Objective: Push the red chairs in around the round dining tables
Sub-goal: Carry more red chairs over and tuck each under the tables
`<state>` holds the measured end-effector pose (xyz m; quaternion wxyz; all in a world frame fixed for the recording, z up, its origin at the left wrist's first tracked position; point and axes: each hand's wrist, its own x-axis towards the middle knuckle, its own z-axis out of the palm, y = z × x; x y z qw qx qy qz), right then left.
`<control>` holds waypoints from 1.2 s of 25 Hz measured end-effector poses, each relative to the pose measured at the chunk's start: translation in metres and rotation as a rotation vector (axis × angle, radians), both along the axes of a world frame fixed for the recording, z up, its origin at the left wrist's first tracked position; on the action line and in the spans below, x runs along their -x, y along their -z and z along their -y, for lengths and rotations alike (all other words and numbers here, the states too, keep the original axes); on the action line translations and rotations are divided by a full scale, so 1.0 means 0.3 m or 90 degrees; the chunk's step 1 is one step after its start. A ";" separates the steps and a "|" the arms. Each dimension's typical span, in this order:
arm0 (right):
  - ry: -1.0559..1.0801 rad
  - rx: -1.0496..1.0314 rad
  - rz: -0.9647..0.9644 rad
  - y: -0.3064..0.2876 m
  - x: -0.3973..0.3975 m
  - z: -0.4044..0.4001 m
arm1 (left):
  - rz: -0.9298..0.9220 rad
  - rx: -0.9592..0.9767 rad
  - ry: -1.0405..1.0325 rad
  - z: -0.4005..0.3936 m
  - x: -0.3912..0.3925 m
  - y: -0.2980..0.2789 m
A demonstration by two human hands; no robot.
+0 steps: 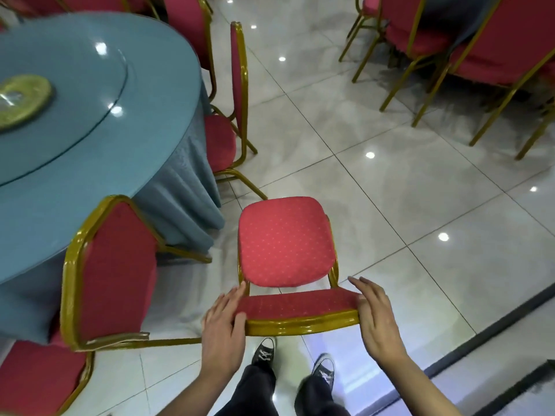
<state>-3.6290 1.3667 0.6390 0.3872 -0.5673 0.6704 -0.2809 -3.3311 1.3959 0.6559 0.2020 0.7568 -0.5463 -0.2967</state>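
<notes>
A red chair [285,241] with a gold metal frame stands on the tiled floor right in front of me, its seat pointing away from me and clear of the table. My left hand [222,328] grips the left end of its backrest, fingers over the front padding and thumb on the gold frame. At the right end, my right hand [378,319] holds the corner between thumb and extended fingers. The round table [75,163], covered in a blue cloth, lies to the left and ahead of this chair.
Another red chair [117,265] stands at the table's near edge, left of mine. A third chair [220,139] sits tucked at the table's right side. More red chairs [495,49] crowd a table at the top right. A gold plate [21,100] lies on the tabletop. My feet are below the backrest.
</notes>
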 end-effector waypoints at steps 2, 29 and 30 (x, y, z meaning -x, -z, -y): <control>-0.070 -0.009 -0.005 -0.002 0.021 0.079 | 0.001 0.001 -0.063 -0.025 0.025 0.004; -0.247 -0.027 0.015 0.044 -0.216 0.976 | 0.035 0.021 -0.423 0.405 0.096 0.024; -0.250 -0.033 0.012 0.046 -0.219 0.978 | 0.036 0.018 -0.428 0.405 0.095 0.022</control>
